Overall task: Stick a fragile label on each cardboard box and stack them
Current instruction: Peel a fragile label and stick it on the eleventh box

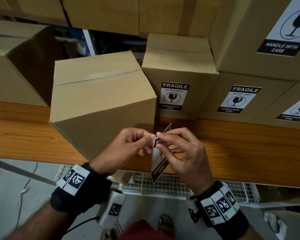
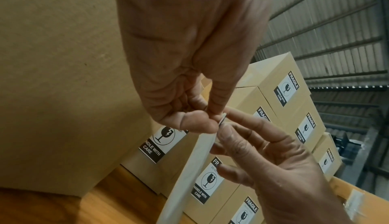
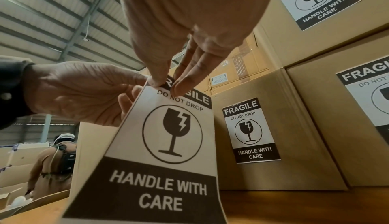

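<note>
A black-and-white fragile label (image 1: 158, 163) hangs in front of the table edge, held by both hands at its top corner. My left hand (image 1: 148, 138) pinches that corner between thumb and forefinger. My right hand (image 1: 163, 135) pinches the same corner from the other side, its other fingers spread. In the right wrist view the label's printed face (image 3: 168, 144) shows; in the left wrist view its white back (image 2: 189, 169) shows. Just behind the hands, a plain taped cardboard box (image 1: 100, 94) with no label on its visible faces stands on the wooden table (image 1: 232, 144).
Several labelled boxes (image 1: 180, 70) are stacked at the back right, up to a tall pile (image 1: 260, 40). More plain boxes (image 1: 16, 66) stand at the left and behind. A wire basket (image 1: 163, 186) hangs under the table edge. Another person (image 3: 54, 166) stands far off.
</note>
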Demonstrator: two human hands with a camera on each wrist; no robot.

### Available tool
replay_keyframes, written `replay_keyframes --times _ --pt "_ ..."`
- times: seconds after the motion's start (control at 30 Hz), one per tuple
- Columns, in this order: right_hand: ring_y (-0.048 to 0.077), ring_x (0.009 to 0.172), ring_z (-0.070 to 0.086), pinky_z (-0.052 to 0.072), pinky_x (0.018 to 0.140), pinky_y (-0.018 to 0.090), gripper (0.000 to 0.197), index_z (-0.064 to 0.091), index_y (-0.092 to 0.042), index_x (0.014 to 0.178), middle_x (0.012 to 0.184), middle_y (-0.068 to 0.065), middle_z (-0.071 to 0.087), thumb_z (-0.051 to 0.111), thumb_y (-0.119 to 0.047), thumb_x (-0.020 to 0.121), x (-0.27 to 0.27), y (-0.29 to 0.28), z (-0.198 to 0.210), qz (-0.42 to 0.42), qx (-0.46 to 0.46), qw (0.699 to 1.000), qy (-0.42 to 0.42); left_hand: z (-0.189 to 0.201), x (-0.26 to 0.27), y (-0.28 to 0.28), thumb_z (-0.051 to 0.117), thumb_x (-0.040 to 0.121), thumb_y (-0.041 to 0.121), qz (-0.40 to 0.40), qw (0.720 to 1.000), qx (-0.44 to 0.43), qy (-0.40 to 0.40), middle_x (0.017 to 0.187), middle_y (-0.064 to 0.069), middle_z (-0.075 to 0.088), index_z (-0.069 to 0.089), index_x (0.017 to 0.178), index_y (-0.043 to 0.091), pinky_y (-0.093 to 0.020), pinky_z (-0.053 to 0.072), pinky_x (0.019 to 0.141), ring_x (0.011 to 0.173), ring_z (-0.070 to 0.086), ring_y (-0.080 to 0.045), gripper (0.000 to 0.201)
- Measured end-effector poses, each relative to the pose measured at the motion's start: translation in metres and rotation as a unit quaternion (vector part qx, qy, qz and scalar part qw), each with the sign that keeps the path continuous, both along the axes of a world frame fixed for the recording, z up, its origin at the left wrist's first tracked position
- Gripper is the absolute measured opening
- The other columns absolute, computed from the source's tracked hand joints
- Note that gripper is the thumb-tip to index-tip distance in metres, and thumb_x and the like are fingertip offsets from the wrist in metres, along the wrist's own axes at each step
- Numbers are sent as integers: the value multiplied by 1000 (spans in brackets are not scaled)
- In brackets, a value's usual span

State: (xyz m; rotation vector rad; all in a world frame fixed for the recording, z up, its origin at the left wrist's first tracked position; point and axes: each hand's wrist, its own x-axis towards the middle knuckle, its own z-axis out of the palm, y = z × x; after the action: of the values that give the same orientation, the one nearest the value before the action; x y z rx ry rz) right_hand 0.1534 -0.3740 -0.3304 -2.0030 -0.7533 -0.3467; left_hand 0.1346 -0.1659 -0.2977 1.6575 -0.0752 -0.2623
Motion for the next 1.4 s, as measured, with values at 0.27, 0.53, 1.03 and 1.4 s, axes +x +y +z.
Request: replay_keyframes --times 0.27,0.53,1.03,1.4 --pt "8 97 65 59 67 22 25 77 -17 119 116 -2 64 70 -29 99 3 -9 -7 -20 -44 997 -65 -7 5 -4 56 104 26 6 999 37 25 78 0 71 72 105 0 -16 44 65 64 59 2 31" --pt "14 103 62 55 76 26 17 74 -12 97 116 1 67 65 -26 98 6 -17 -12 -23 -81 992 -98 -17 12 -9 51 108 23 56 994 85 49 71 4 66 64 94 -8 -22 45 63 63 57 -6 36" --pt "15 88 62 55 63 30 16 70 -16 105 101 0 68 57 -21 97 5 -48 -30 -34 -159 980 -117 -22 13 -32 67 96 29 11 996 74 48 86 -16 73 72 96 4 -17 46 57 65 58 -10 25" --pt "17 89 67 57 69 27 21 61 -20 116 103 3 70 61 -12 96 -7 -80 -17 -52 -164 976 -135 -48 39 -58 59 105 30 75 991 72 88 80 -7 69 69 100 7 -25 47 55 64 62 -15 25"
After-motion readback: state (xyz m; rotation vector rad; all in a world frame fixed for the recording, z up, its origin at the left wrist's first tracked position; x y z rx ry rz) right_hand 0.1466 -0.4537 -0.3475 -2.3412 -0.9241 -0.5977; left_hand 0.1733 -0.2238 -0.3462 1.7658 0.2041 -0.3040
